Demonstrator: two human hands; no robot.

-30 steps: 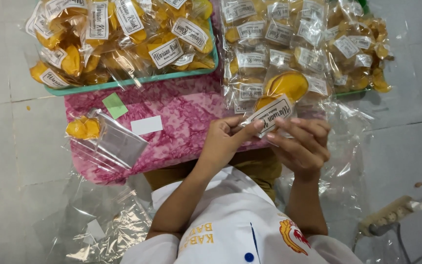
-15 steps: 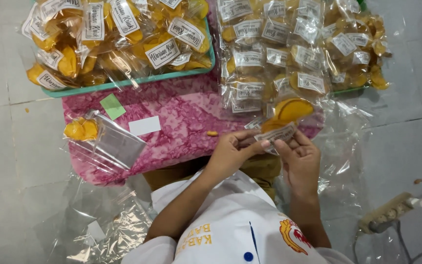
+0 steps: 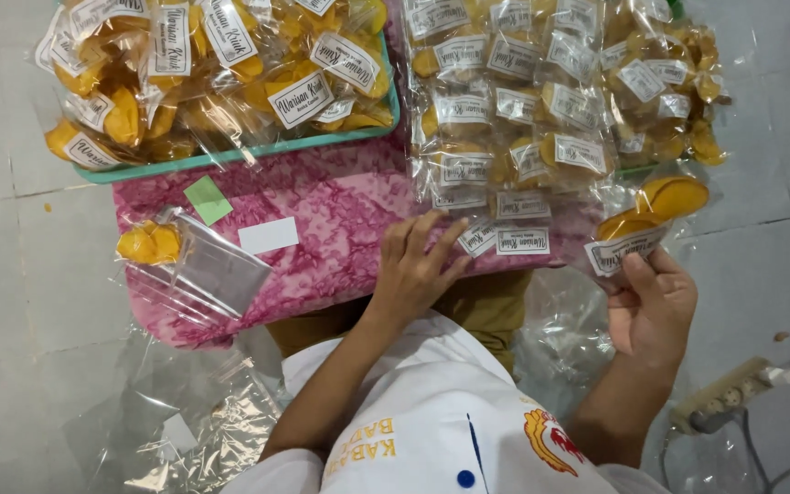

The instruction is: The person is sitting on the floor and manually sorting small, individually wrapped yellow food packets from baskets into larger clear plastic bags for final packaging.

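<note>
Right hand (image 3: 653, 306) grip pinching labelled snack bag (image 3: 646, 222) — left hand (image 3: 416, 270) spread flat on pink cloth (image 3: 340, 206), touching loose labels (image 3: 505, 240).

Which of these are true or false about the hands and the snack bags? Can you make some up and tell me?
1. The right hand holds a bag of yellow snacks. True.
2. The left hand holds a bag too. False: its fingers rest by loose white labels on the pink cloth.
3. The teal tray is empty. False: it is piled with labelled snack bags.
4. A green slip lies on the pink cloth. True.
5. A power strip lies on the floor near the right arm. True.
</note>
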